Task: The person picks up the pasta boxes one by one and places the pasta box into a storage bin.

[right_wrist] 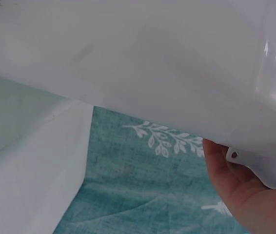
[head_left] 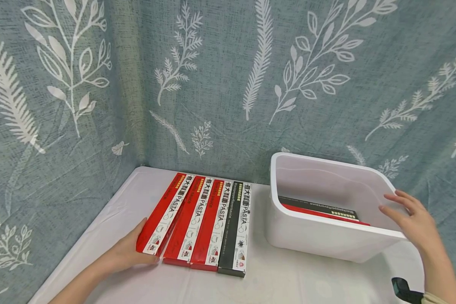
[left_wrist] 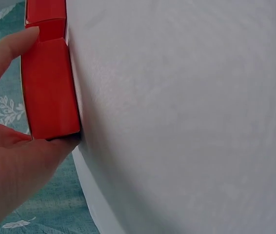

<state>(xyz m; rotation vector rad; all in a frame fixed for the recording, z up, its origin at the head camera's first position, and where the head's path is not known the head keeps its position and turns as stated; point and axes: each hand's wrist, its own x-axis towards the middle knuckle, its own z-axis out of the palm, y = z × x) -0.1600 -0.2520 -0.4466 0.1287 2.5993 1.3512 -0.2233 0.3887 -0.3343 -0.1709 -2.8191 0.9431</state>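
Note:
My left hand (head_left: pixel 127 251) grips the near end of the leftmost red pasta box (head_left: pixel 163 215), which sits slightly tilted beside its neighbours. In the left wrist view, thumb and fingers lie on opposite sides of that box's red end (left_wrist: pixel 52 87). Two more red pasta boxes and a black pasta box (head_left: pixel 233 230) lie alongside in a row. On the right, my right hand (head_left: pixel 414 219) holds the right end of a white bin (head_left: pixel 311 236), fingers over its rim. The right wrist view shows fingers partly hidden behind the bin's edge, by a small tab with a hole.
Inside the bin lie a black box (head_left: pixel 319 207) and a red one, partly hidden by the front wall. A white cloth (head_left: pixel 289 278) covers the table. Blue-green leaf-patterned curtains (head_left: pixel 220 84) hang behind and at the left. A dark strap piece (head_left: pixel 404 291) is at my right wrist.

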